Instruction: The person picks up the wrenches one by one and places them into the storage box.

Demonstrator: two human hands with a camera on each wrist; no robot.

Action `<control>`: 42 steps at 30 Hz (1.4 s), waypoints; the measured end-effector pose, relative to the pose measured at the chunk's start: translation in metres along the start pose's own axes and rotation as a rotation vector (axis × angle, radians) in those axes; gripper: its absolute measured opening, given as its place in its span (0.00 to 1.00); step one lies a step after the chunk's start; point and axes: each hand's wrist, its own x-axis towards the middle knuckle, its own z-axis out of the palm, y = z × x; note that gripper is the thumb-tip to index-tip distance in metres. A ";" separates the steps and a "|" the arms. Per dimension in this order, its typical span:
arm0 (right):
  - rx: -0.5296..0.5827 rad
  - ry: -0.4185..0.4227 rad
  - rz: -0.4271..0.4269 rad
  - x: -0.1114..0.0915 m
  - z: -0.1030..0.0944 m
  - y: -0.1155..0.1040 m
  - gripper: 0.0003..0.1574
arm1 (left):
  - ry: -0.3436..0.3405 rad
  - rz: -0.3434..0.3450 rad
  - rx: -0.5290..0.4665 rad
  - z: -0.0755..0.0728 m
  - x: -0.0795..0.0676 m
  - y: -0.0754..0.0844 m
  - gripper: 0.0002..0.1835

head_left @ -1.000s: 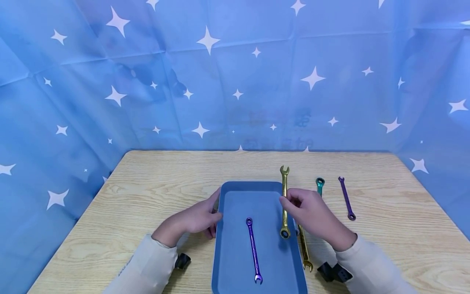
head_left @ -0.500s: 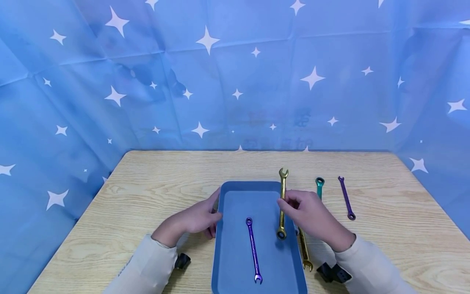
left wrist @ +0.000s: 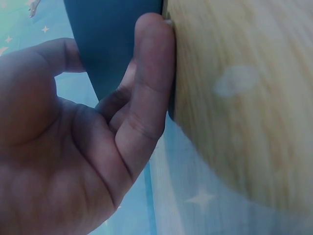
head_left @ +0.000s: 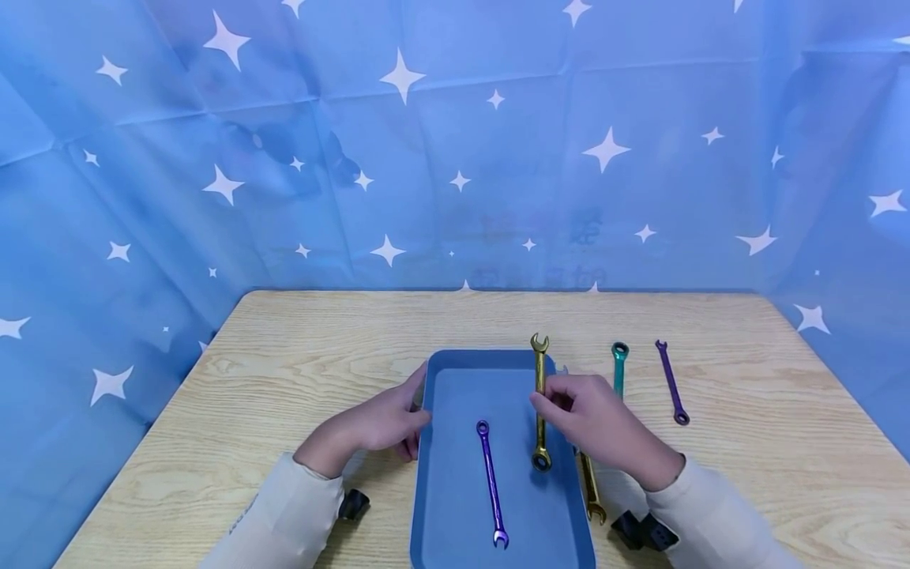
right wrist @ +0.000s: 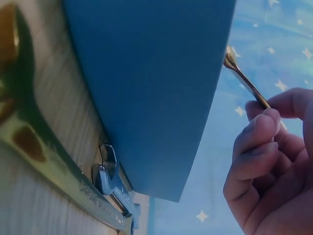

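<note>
A blue tray (head_left: 455, 474) sits on the wooden table. My left hand (head_left: 380, 423) grips its left side, thumb on the rim and fingers against the outer wall, which the left wrist view shows close up. Between thumb and fingers of my right hand (head_left: 593, 419), a gold combination wrench (head_left: 541, 438) is pinched near its middle. It is held over the right part of the tray, open end away from me and ring end nearer. Inside the tray lies a purple wrench (head_left: 491, 486), its ring end pointing to the back.
Right of the tray lie a second gold wrench (head_left: 591, 490), partly under my right hand, and a teal wrench (head_left: 619, 371). Farther right is another purple wrench (head_left: 671, 383). The right wrist view shows a silver wrench (right wrist: 115, 188) beside the tray wall. A starry blue cloth (head_left: 455, 158) hangs behind.
My right hand has moved a little left and toward me, carrying the gold wrench farther in over the tray. The left hand and tray have stayed put.
</note>
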 end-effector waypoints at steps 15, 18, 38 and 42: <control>0.008 -0.088 0.001 0.001 0.010 0.000 0.27 | 0.001 -0.011 0.000 -0.001 -0.003 0.000 0.45; 0.004 -0.104 0.000 0.000 0.011 0.001 0.27 | 0.001 -0.005 0.002 -0.001 -0.002 -0.001 0.45; 0.043 -0.200 0.026 -0.001 0.016 -0.003 0.25 | 0.004 -0.002 0.001 0.000 0.000 0.001 0.45; 0.061 -0.216 0.027 -0.001 0.018 -0.003 0.25 | 0.006 -0.007 0.001 0.000 0.000 0.001 0.45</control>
